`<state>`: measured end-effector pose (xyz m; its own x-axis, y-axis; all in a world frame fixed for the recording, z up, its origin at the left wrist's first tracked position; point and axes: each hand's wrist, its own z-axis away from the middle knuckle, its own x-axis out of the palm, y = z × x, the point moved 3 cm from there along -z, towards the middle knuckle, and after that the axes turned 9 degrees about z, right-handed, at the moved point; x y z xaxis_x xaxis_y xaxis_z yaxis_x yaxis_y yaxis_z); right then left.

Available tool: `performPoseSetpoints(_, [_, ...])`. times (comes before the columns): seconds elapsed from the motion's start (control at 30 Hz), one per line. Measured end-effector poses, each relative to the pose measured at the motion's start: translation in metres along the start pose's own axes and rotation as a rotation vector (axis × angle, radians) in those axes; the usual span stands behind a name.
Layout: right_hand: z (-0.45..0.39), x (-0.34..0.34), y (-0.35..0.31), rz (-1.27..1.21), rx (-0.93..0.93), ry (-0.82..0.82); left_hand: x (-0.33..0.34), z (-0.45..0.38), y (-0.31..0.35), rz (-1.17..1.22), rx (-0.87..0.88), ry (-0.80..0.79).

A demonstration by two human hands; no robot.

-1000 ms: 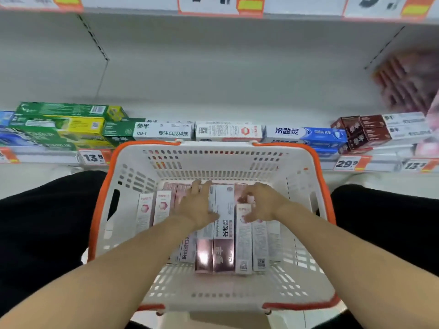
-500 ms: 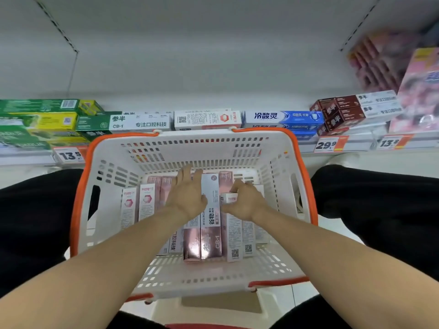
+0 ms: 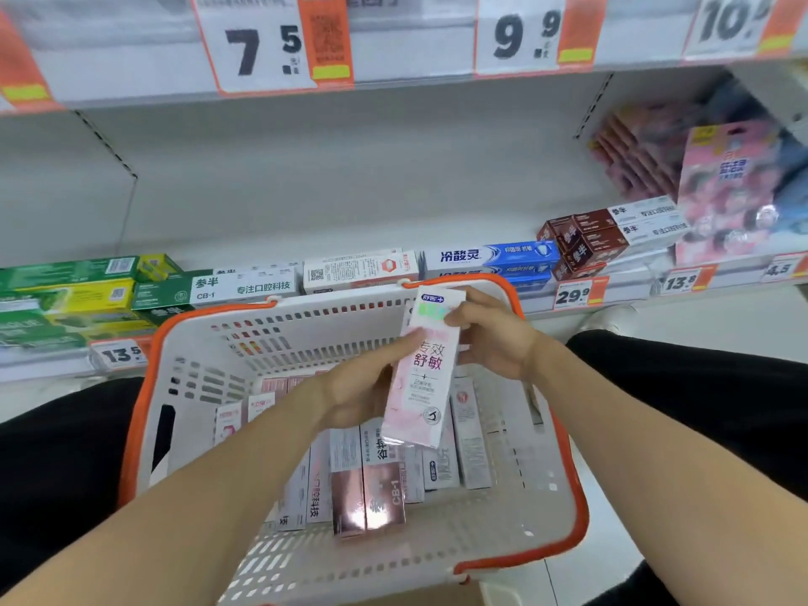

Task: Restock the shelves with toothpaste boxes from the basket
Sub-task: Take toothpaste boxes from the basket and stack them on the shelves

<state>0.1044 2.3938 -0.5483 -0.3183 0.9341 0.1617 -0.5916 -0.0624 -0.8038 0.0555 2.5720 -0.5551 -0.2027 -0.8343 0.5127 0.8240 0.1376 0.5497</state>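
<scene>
Pink-and-white cardboard toothpaste box (image 3: 422, 369), pinched by left hand (image 3: 363, 393) and right hand (image 3: 492, 338), should travel level toward twelve o'clock onto the white shelf (image 3: 306, 203).

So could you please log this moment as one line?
left hand: holds pink toothpaste box | right hand: grips its top | box: lifted above basket | shelf: not reached

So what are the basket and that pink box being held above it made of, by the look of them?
The basket: seemingly rigid moulded plastic, matte white, with slotted walls and a smooth orange rim. The pink box, held by the left hand and right hand: probably thin printed card with a glossy coat, given sharp folded edges and a light sheen.
</scene>
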Motion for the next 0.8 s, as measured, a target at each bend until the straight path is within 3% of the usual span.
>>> performPoseSetpoints(0.07, [-0.001,0.006,-0.005,-0.039,-0.015,0.017,0.008,0.001,0.007,0.036,0.037,0.011])
performPoseSetpoints(0.17, [-0.002,0.018,-0.012,0.051,-0.009,0.088,0.008,0.006,0.018,-0.018,0.131,0.175])
performPoseSetpoints(0.3, [0.008,0.039,-0.026,0.275,0.022,-0.051,-0.004,0.029,0.034,-0.102,0.246,0.330])
performPoseSetpoints(0.4, [0.014,0.052,-0.039,0.222,0.008,-0.128,-0.010,0.052,0.042,-0.147,0.285,0.406])
performPoseSetpoints(0.5, [0.014,0.060,-0.052,0.115,-0.075,-0.050,-0.017,0.076,0.055,-0.169,0.311,0.481])
performPoseSetpoints(0.7, [0.013,0.081,-0.057,-0.088,-0.129,0.039,-0.019,0.121,0.083,-0.254,0.291,0.427])
performPoseSetpoints(0.8, [0.015,0.105,-0.050,-0.138,-0.130,0.006,-0.021,0.130,0.082,-0.266,0.310,0.450])
